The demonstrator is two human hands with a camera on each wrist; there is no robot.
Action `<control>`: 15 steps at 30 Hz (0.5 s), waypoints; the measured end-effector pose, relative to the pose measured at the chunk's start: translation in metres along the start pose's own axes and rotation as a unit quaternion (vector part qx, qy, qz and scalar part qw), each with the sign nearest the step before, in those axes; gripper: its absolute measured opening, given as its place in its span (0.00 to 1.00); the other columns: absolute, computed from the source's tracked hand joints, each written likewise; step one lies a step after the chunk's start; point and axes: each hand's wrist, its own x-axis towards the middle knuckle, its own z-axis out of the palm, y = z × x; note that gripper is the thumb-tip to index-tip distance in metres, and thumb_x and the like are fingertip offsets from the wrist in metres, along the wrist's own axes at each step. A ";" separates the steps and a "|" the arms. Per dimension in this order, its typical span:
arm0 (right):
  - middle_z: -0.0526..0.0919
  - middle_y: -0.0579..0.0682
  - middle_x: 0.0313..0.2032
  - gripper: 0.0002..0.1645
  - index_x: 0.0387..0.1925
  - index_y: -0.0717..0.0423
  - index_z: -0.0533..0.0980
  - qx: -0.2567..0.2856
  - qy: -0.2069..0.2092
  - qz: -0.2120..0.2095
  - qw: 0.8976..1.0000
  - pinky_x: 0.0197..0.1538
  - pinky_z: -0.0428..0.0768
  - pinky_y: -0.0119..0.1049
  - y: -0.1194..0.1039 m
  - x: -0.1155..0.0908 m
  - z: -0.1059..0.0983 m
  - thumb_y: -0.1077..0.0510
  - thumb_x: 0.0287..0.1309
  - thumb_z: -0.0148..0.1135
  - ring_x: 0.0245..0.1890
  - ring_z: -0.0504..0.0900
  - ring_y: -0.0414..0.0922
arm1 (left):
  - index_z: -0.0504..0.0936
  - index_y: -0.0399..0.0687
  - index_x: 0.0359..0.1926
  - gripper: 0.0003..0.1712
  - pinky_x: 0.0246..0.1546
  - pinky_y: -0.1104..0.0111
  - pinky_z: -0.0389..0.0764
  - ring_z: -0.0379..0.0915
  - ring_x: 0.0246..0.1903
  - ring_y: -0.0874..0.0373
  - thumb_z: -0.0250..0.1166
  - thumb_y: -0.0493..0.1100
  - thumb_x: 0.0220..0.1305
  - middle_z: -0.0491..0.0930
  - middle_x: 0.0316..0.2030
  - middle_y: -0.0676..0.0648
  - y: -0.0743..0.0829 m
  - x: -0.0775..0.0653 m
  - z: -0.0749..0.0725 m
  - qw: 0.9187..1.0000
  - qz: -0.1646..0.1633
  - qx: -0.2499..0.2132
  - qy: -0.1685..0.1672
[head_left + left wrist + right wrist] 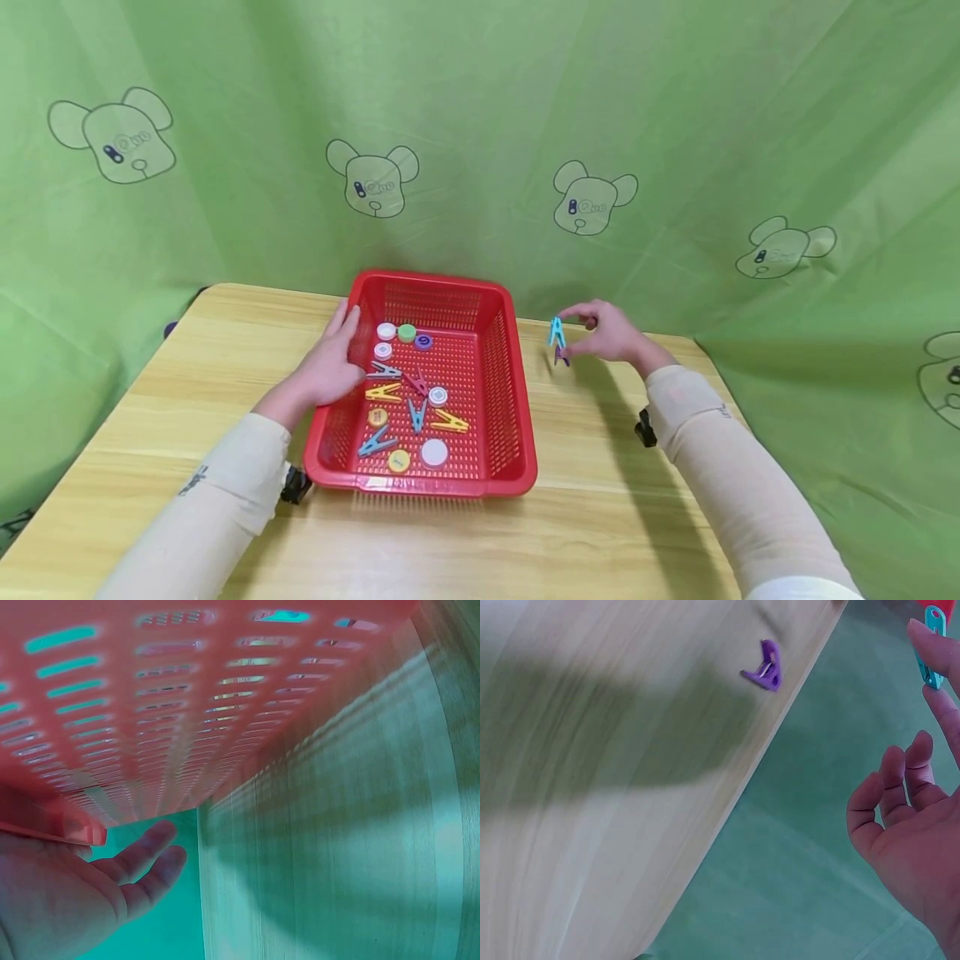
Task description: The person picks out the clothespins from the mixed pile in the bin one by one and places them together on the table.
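Note:
My left hand (pixel 330 367) rests on the left rim of a red plastic basket (pixel 420 486), its thumb over the inner side. In the left wrist view, loosely extended fingers (pixel 154 881) lie outside the perforated wall. Right of the basket, my right hand (pixel 609 335) pinches a light blue clothespin (pixel 556 333) between thumb and index finger, above the table. The right wrist view shows this clothespin (pixel 931 652) at the fingertips, the other fingers loosely bent. A purple clothespin (pixel 769 671) lies on the table near its edge, just below this hand in the head view.
Inside the basket lie several clothespins, among them a yellow one (pixel 450 421) and a blue one (pixel 417 415). Several round caps lie there too, including a large white cap (pixel 433 452) and a green cap (pixel 407 333). A green curtain (pixel 480 108) hangs behind the wooden table (pixel 600 533).

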 end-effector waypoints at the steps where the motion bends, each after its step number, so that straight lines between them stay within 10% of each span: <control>1: 0.73 0.58 0.44 0.37 0.57 0.57 0.80 -0.003 -0.001 0.005 1.000 0.46 0.72 0.47 0.002 -0.001 0.000 0.59 0.40 0.82 0.44 0.69 0.57 | 0.37 0.44 0.80 0.59 0.55 0.44 0.75 0.35 0.74 0.36 0.61 0.27 0.54 0.22 0.78 0.51 0.000 0.000 0.000 1.000 0.000 0.000 0.000; 15: 0.72 0.65 0.50 0.41 0.61 0.54 0.78 -0.022 -0.029 0.045 0.998 0.46 0.76 0.50 0.034 -0.008 0.000 0.55 0.41 0.82 0.50 0.71 0.63 | 0.37 0.47 0.80 0.59 0.51 0.46 0.79 0.37 0.74 0.36 0.61 0.27 0.55 0.22 0.78 0.53 -0.001 0.001 0.001 1.000 -0.011 -0.010 -0.002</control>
